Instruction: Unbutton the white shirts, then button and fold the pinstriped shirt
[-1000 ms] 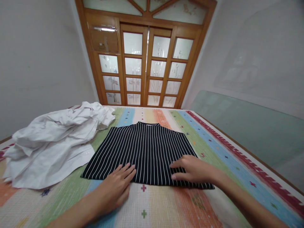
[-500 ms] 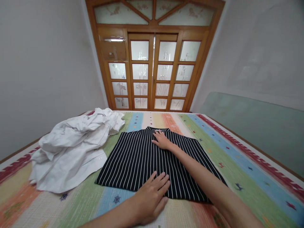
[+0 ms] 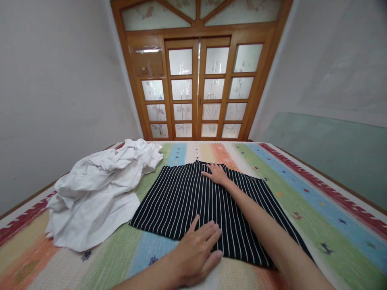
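You are midway through folding: the striped black shirt [image 3: 211, 201] lies flat at the centre of the frame on the colourful bed cover [image 3: 317, 201]. Your left hand [image 3: 196, 253] rests open, palm down, on its near hem; your right hand [image 3: 218, 174] lies open and flat near the collar. The next fold likely needs both hands to pinch an edge. A crumpled white garment [image 3: 96, 189] lies at left.
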### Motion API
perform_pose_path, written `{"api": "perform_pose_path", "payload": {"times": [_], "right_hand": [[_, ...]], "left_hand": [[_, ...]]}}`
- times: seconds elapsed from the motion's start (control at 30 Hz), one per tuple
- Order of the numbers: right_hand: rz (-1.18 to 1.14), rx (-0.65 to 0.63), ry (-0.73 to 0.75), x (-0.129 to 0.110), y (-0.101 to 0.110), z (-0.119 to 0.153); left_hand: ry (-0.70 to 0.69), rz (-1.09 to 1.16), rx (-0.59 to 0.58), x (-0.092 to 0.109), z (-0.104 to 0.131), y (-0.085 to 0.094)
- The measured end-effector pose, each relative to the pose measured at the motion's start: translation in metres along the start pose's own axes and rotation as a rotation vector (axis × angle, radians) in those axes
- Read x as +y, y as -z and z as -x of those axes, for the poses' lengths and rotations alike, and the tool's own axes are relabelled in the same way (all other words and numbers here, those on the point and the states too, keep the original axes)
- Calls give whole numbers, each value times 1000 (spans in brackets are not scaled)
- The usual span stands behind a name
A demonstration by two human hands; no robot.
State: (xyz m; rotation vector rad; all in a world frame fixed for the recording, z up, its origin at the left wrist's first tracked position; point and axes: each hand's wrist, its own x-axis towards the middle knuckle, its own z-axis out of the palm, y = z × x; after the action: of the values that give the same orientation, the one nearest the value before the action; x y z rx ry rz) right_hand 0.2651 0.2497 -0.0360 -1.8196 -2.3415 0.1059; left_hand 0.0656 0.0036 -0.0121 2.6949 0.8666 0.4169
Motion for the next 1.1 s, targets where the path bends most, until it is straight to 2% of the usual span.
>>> {"api": "perform_pose_path", "payload": {"times": [0.23, 0.47, 0.6, 0.83, 0.97, 1.1], "right_hand": [[77, 58, -203, 30, 5, -1], [-34, 80, -371, 59, 15, 13], [-64, 91, -408, 63, 21, 26], [-77, 11, -483, 61, 33, 57], [-104, -26, -534, 64, 32, 75], [-164, -23, -485, 75, 33, 89]], "left_hand": [[135, -98, 53, -25, -7, 1], [307, -205, 133, -62, -11, 10], [374, -267, 126, -83, -11, 18], [481, -274, 95, -111, -5, 36], [491, -243, 84, -125, 1, 40], [473, -203, 122, -135, 5, 42]]}}
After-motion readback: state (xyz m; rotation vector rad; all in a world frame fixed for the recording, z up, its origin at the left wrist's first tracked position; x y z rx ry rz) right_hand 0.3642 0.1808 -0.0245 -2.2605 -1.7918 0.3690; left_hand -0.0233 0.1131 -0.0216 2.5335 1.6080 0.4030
